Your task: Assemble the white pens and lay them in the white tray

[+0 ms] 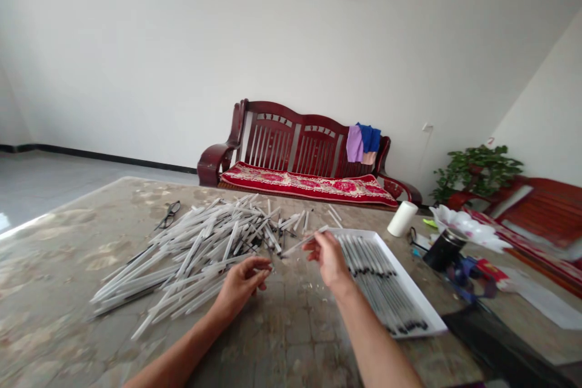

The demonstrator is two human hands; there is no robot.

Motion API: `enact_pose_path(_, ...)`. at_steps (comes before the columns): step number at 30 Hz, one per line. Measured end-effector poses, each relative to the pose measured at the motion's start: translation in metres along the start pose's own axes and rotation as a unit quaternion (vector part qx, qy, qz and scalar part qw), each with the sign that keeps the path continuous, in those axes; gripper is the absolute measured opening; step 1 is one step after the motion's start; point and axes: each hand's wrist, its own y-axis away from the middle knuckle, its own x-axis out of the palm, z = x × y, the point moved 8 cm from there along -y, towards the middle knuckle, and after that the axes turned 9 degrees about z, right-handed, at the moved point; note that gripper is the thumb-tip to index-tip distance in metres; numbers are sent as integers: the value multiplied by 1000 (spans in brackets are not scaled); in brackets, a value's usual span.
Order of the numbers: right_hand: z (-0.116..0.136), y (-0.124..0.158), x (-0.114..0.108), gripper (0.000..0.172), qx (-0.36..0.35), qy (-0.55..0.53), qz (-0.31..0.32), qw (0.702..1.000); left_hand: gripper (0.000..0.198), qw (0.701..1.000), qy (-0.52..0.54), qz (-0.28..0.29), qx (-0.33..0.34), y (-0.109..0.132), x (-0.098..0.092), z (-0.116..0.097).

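My right hand (328, 259) pinches a thin translucent tube (302, 244), which slants down to the left over the table, towards the loose pile. Its lower end looks dark. Loosely curled, my left hand (243, 284) is at the pile's near right edge, with a gap between thumb and forefinger; I make out nothing held in it. The pile of white tubes (195, 260) spreads across the table to the left, with dark pieces mixed in. Under and beside my right wrist lies a white tray (411, 268) with rows of thin dark-ended tubes (379, 288).
Black glasses (170, 213) lie behind the pile. A white roll (402, 219), a black cup (445, 250), a flower-shaped dish (473, 229) and a black bag (495, 339) occupy the table's right side. A red wooden bench (295, 145) stands beyond the table (68, 267).
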Motion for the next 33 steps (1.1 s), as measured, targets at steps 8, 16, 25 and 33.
enact_pose_path(8,37,-38,-197,20,107,438,-110,886,18,964,-253,81,14,-1,13,4)
enact_pose_path(16,-4,-55,-210,15,132,608,-103,776,21,960,-264,88,-4,-3,12,7)
enact_pose_path(25,7,-54,-186,27,97,655,-102,743,18,959,-265,98,20,0,16,2)
enact_pose_path(33,-6,-74,-28,25,-42,635,48,770,20,936,-332,72,86,2,11,-9)
